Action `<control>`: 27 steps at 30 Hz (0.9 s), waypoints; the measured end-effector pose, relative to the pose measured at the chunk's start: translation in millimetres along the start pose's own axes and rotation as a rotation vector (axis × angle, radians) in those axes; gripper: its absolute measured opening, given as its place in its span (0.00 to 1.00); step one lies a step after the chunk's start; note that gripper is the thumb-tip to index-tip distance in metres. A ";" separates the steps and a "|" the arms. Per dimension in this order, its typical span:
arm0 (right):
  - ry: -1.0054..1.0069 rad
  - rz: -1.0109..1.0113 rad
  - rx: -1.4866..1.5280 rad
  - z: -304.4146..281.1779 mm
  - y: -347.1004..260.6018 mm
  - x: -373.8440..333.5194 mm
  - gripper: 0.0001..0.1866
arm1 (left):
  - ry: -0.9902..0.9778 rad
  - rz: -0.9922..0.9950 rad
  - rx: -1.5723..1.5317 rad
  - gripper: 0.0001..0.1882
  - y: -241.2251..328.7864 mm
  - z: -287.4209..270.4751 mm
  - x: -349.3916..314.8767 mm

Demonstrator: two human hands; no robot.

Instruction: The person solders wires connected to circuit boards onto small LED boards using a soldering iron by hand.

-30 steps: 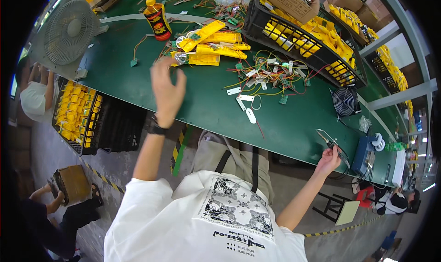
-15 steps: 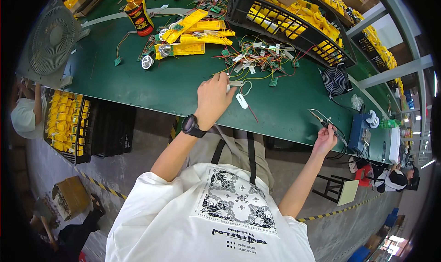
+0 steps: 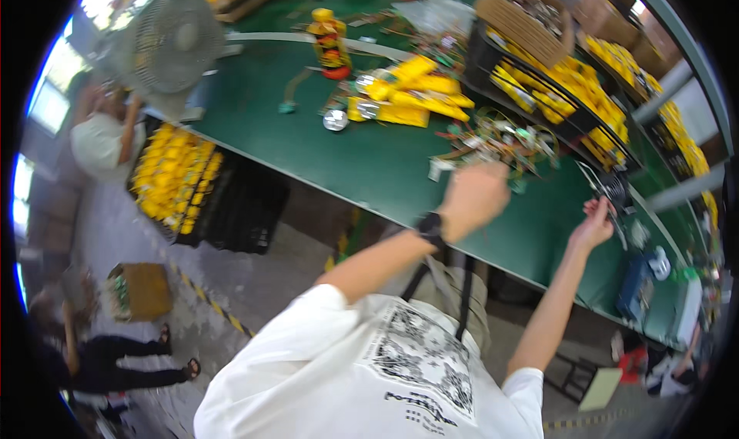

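My left hand [image 3: 476,200], with a dark watch on the wrist, is over the green bench at the near side of a tangle of wired circuit boards [image 3: 512,140]. Motion smears its fingers, so their grip cannot be made out. A small white piece [image 3: 439,167] shows beside its fingertips. My right hand [image 3: 597,222] is closed around a soldering iron [image 3: 590,179], its tip pointing up and to the left, close to a small black fan [image 3: 613,189]. Left of the tangle lie yellow flashlight-like housings [image 3: 416,92] with silver reflectors, one loose reflector [image 3: 335,120] among them.
A bottle with a yellow cap [image 3: 331,46] and a large grey fan [image 3: 178,42] stand to the left. Black crates of yellow parts [image 3: 570,92] line the back right. A blue box-shaped unit [image 3: 635,285] sits at right. Other people are on the left.
The view has swung, so the bench appears farther right. My left hand has moved rightward, closer to the wired boards. My right hand has carried the soldering iron forward, nearer the small fan.
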State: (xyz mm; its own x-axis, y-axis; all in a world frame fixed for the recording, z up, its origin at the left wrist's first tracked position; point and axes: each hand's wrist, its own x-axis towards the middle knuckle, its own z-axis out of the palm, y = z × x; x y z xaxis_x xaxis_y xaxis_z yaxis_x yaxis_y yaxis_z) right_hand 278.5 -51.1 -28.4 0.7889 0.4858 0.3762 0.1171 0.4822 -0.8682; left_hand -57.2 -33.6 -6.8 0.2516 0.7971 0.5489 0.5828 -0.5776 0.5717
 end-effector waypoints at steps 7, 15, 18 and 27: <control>-0.007 -0.007 -0.157 2.6 51.2 12.0 0.11 | -0.211 0.227 0.380 0.16 19.8 71.6 27.2; 0.057 0.110 -0.047 5.0 32.3 -9.1 0.08 | -0.223 0.048 -0.213 0.13 -4.1 -4.5 49.6; 0.041 0.135 0.030 11.1 26.1 -9.3 0.08 | -0.523 -0.055 -0.339 0.14 -13.6 -38.4 106.8; 0.040 0.181 0.092 13.1 18.5 -13.0 0.07 | -0.975 -0.203 -0.125 0.17 0.0 -94.7 244.5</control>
State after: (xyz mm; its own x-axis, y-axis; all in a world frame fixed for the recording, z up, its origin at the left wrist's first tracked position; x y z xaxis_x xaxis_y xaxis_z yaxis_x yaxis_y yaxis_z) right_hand 262.5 -38.9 -45.1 0.8159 0.5417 0.2022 -0.0825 0.4551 -0.8866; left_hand -68.9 144.6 185.2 0.7120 0.6467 -0.2735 0.6137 -0.3840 0.6899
